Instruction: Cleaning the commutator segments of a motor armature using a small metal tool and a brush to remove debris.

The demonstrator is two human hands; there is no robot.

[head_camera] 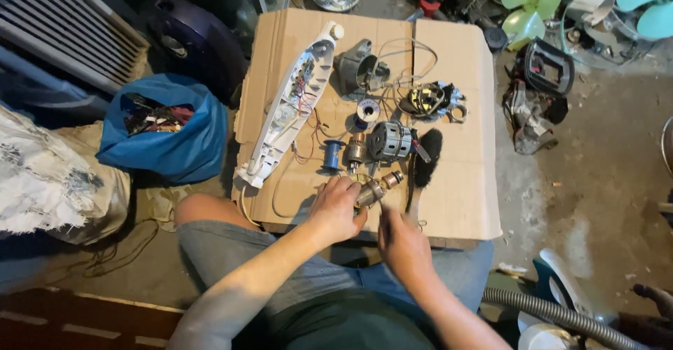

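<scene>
Left hand [338,206]: fingers curled around one small motor rotor [375,190], covering its near end; only the coppery middle and the metal tip show.
Right hand [401,241]: just beside the rotor, fingers bent downward at the cardboard's near edge; whether they pinch anything cannot be told.
Rotor's place: held low over the near middle of the cardboard sheet [463,182], which lies flat on the floor.
Hidden: the person's body and head are out of view; both forearms are cut off at the lower edge.
White casing [291,105]: one, long and opened, lying diagonally on the left, thin red wires showing inside.
Blue spools: two, one [332,155] near the left hand, a smaller one [366,112] farther up.
Round motor bodies: one grey and barrel-shaped [390,141], one dark grey housing [356,66] at the far end.
Black brush [425,157]: one, its handle partly behind the right hand.
Blue bag [165,133]: one, off the cardboard to the left, contents dark and hard to make out.
</scene>
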